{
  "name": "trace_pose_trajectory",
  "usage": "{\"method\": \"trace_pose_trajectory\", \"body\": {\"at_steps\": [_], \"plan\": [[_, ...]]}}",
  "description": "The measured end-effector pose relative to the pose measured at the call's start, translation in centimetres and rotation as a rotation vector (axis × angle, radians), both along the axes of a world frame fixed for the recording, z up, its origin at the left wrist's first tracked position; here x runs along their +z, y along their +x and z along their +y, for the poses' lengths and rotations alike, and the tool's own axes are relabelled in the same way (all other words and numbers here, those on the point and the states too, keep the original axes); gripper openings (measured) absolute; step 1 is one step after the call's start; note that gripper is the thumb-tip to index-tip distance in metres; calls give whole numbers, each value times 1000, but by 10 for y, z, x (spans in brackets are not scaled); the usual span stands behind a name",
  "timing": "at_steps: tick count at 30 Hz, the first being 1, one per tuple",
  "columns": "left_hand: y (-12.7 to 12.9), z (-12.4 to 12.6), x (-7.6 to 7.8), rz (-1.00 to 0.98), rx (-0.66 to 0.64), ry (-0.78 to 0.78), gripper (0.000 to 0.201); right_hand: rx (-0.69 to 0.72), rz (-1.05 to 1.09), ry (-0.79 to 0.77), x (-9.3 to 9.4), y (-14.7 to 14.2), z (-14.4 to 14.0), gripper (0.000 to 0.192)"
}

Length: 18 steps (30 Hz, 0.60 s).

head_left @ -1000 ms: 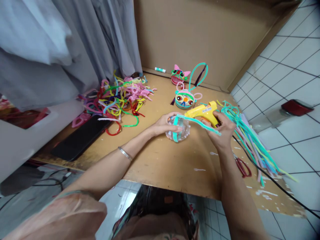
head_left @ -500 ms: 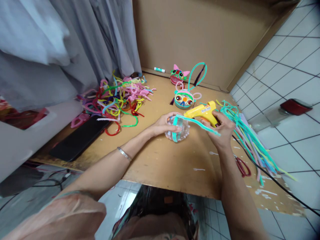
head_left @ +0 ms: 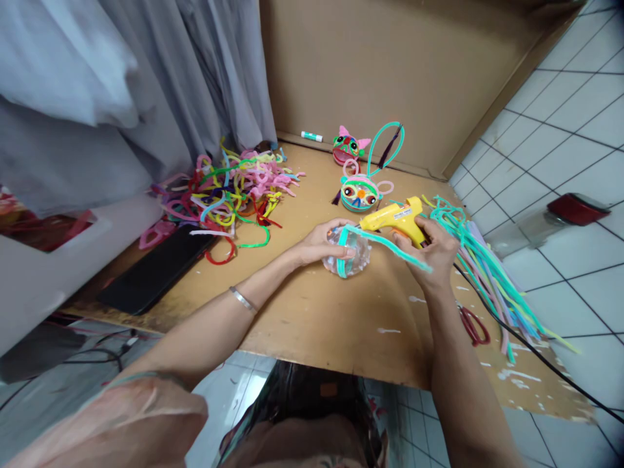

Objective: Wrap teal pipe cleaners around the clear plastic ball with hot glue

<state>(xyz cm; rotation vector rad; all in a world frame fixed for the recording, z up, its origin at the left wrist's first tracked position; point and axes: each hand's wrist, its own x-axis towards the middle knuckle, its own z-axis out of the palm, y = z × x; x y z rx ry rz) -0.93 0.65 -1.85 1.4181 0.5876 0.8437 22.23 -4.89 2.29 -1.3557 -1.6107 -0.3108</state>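
The left hand (head_left: pixel 319 244) is cupped around a small clear plastic ball (head_left: pixel 351 257) that rests near the middle of the wooden table (head_left: pixel 312 325), its fingers closed against the ball's far and left side. A teal pipe cleaner (head_left: pixel 390 246) wraps over the ball as a band, and its loose end runs off to the right, across the right hand (head_left: pixel 431 257). That hand is clamped on the grip of a yellow glue gun (head_left: pixel 397 218), whose nozzle points left and sits just at the top of the ball, where the pipe cleaner crosses it. A black cord (head_left: pixel 517 338) trails from the gun toward the near right edge of the table.

Just beyond the hands lies a round googly-eyed craft face (head_left: pixel 359 194) with pink loops, and farther back a second craft face (head_left: pixel 347 147) with pink ears, beside a tall teal loop (head_left: pixel 385 146). A glue stick (head_left: pixel 312 136) lies against the cardboard wall (head_left: pixel 370 58) at the far edge. To the far left is a tangled heap of pipe cleaners (head_left: pixel 234 188) in many colours, with a black phone (head_left: pixel 156 270) lying nearer on the left. To the right a bundle of straight pipe cleaners (head_left: pixel 487 273) in teal and pale shades fans over the table edge, and red-handled scissors (head_left: pixel 474 325) lie beside it, near the right forearm. Grey cloth (head_left: pixel 121 84) hangs at the far left.
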Motion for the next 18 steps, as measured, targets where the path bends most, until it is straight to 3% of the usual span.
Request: {"method": "trace_pose_trajectory", "body": {"at_steps": [18], "plan": [[0,2,-1,27,31,32,76,-10,73,-70,-1,3,1,29]]}}
